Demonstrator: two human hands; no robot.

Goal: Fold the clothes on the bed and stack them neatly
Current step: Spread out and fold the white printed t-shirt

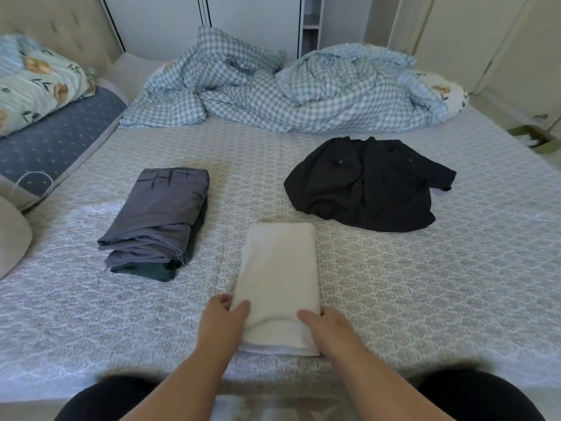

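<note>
The near end of a folded white cloth point(277, 287) was held by both hands. The left hand point(223, 317) was placed at the near left corner of the white cloth, with the thumb on top and the fingers tucked down at the edge. The right hand point(326, 326) was placed at the near right corner in the same way, thumb on top and fingers curled round the side. The two hands were kept apart, one on each side of the white cloth.

The white cloth was laid flat on the bed point(425, 284) as a long, neat shape that ran away from the hands. The bed was covered by a grey and white patterned sheet.

To the left of the white cloth, a little stack of folded clothes point(158, 220) was seen. A grey piece with dark marks was laid on top, and a dark green piece was seen under it. The stack and the white cloth were not touching.

Beyond the white cloth and to its right, a black shirt point(367, 183) was left in a loose heap, not folded.

Farther back than the white cloth, a blue checked blanket point(273, 98) was bunched up across the bed. Far to the left of the white cloth, a flowered quilt point(33, 83) was piled on a dark blue dotted cushion point(54, 141).
</note>
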